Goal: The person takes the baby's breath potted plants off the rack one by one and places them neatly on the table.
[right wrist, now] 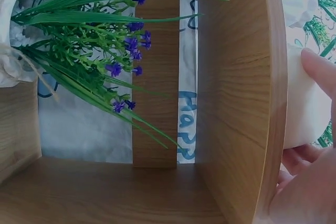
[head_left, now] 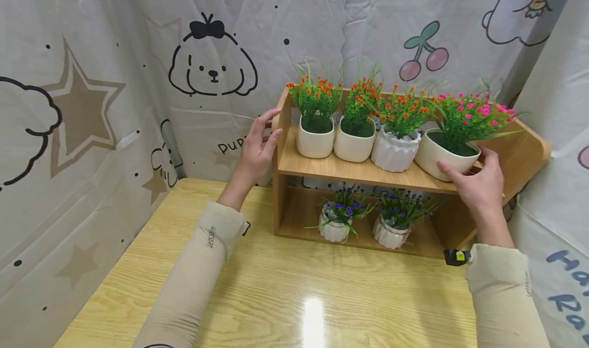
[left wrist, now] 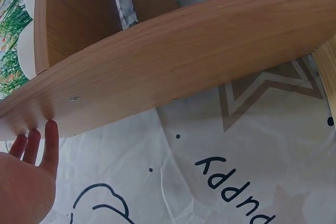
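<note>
1. Planter, cream and oval (head_left: 444, 156), with pink flowers (head_left: 478, 105): right end of the upper shelf board (head_left: 317, 168), at its front edge.
2. Right hand (head_left: 485, 182) has hold of it: thumb on the front wall, other fingers curled round the right end, gap closed down to the pot's width. Can't tell if any weight is off the board.
3. Left hand (head_left: 257, 148) holds nothing: fingers extended, fingertips touching the outer face of the left side panel (left wrist: 173, 72), thumb spread away near its front edge.
4. Next along the upper board, just left of the planter: fluted white pot (head_left: 397, 153), orange flowers. Then two square-sided cream pots, inner (head_left: 354, 146) and outer (head_left: 315, 141), orange flowers too. All upright.
5. Lower tier: two white pots, left (head_left: 335, 229) and right (head_left: 390, 234), purple flowers, long green blades spilling over. Right wrist view shows twine (right wrist: 26, 66) on one.
6. Wooden unit stands on a yellow wood-grain table (head_left: 257, 297), glare strip near the front.
7. Printed pale curtain (head_left: 303, 10) behind: dog head with bow, cherries, stars.
8. Both arms in beige sleeves (head_left: 198, 281).
</note>
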The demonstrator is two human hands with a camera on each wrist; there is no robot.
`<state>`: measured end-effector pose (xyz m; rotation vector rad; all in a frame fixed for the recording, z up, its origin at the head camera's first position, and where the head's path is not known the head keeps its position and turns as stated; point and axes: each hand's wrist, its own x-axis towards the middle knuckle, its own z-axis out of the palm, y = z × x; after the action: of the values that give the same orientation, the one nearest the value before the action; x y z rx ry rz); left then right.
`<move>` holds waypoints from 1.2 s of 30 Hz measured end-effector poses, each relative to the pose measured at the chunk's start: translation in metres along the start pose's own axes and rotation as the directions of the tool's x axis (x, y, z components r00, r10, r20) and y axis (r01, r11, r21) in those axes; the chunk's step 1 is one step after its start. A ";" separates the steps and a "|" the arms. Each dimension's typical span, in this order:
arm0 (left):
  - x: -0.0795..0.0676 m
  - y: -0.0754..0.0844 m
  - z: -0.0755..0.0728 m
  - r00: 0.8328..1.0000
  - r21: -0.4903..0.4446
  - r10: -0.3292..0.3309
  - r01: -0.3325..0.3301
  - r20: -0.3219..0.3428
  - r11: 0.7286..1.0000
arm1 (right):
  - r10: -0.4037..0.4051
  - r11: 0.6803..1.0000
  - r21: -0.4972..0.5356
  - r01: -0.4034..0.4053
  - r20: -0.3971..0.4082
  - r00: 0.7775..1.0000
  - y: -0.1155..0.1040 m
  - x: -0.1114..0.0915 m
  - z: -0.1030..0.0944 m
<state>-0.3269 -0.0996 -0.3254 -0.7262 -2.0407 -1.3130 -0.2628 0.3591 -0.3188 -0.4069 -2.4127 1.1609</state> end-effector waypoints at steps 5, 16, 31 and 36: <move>0.000 -0.001 0.001 1.000 -0.001 0.010 -0.010 -0.005 1.000 | 0.028 0.998 0.050 -0.025 -0.048 0.998 0.001 -0.001 -0.002; 0.001 0.000 0.002 1.000 -0.009 0.007 -0.006 0.002 1.000 | 0.046 0.996 0.079 -0.037 -0.122 0.991 0.002 -0.010 -0.018; 0.004 0.000 -0.004 1.000 0.002 0.005 -0.005 0.001 1.000 | 0.025 0.976 0.216 -0.003 -0.098 0.995 0.001 -0.045 -0.041; 0.002 0.000 -0.002 1.000 -0.008 0.003 -0.003 0.014 1.000 | 0.049 0.975 0.222 -0.028 -0.092 0.995 0.011 -0.069 -0.051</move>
<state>-0.3274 -0.1014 -0.3234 -0.7437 -2.0458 -1.3192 -0.1773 0.3699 -0.3157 -0.4296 -2.1728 1.3763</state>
